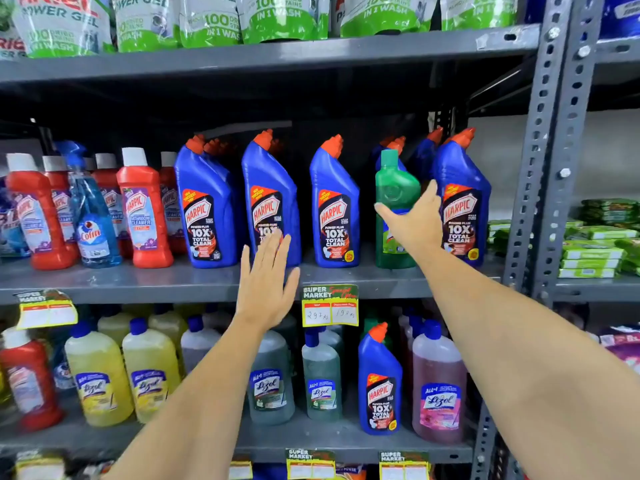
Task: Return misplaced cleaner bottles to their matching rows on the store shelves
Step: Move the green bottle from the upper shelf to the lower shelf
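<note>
A green cleaner bottle (394,188) stands upright on the middle shelf (138,282) among blue Harpic bottles (334,206). My right hand (414,221) is wrapped around its middle, thumb on its right side. My left hand (266,285) is flat with fingers apart, holding nothing, in front of a blue Harpic bottle (270,199) and the shelf edge. On the lower shelf a lone blue Harpic bottle (380,382) stands between greenish Lizol bottles (320,379) and a pink Lizol bottle (439,386). A blue Colin spray bottle (90,216) stands among red Harpic bottles (140,209).
Yellow Lizol bottles (98,375) and one red bottle (29,382) fill the lower left. Green detergent pouches (207,22) line the top shelf. A perforated grey upright (540,161) borders the right, with green packets (592,244) beyond. A price tag (329,306) hangs on the shelf edge.
</note>
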Action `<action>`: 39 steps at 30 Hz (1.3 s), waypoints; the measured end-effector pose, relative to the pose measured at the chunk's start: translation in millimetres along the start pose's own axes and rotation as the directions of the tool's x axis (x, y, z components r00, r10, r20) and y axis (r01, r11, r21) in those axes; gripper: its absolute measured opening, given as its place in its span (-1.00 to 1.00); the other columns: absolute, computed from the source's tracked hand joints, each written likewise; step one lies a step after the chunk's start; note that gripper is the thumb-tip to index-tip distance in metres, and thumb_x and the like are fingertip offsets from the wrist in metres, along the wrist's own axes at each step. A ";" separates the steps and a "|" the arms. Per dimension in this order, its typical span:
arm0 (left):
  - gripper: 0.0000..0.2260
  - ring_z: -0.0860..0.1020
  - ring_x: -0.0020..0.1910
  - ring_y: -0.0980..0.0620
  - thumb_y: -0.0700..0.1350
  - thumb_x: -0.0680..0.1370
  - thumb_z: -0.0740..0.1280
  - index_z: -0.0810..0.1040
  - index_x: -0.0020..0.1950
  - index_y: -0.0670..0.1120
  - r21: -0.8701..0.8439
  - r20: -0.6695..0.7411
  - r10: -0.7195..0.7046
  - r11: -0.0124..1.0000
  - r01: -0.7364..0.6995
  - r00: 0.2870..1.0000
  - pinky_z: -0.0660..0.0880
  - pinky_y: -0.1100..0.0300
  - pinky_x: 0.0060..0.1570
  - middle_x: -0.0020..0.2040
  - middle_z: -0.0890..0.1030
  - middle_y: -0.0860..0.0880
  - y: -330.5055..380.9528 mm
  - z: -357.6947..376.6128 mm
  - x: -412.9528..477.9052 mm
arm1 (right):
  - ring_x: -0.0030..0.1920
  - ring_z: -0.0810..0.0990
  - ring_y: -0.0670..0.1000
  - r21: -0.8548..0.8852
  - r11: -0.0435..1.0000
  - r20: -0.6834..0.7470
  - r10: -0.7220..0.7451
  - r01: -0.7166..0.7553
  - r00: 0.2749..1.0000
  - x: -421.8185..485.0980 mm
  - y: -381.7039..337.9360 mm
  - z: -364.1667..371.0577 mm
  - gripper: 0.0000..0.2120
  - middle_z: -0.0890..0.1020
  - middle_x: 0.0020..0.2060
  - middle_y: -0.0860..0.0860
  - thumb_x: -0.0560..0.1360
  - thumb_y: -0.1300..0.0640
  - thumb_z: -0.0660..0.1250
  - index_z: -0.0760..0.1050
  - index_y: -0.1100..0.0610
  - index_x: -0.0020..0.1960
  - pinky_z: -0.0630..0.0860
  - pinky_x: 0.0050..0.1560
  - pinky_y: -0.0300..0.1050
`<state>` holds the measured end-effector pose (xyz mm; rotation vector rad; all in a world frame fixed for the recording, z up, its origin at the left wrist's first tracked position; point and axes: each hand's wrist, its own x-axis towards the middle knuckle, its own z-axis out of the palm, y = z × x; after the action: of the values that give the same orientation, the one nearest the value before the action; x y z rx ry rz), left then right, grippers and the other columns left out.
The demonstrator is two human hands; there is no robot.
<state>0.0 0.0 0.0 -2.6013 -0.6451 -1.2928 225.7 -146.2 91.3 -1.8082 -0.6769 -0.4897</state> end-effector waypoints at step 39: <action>-0.59 0.24 0.50 -0.16 -0.10 0.61 0.17 0.34 0.46 -0.14 -0.200 0.035 0.204 0.960 -0.193 0.978 0.11 -0.11 0.49 0.49 0.34 -0.18 -44.0 59.3 -121.7 | 0.17 0.36 -0.50 0.492 0.867 -0.105 0.156 -0.085 0.982 -222.8 83.3 18.3 0.05 0.38 0.29 -0.15 0.27 0.04 0.64 0.05 0.16 0.52 0.19 0.20 -0.60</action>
<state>-41.9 21.8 -134.3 -2.7808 -0.2645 -1.2831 113.1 -196.1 -113.0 -1.3148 -0.5259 -0.3219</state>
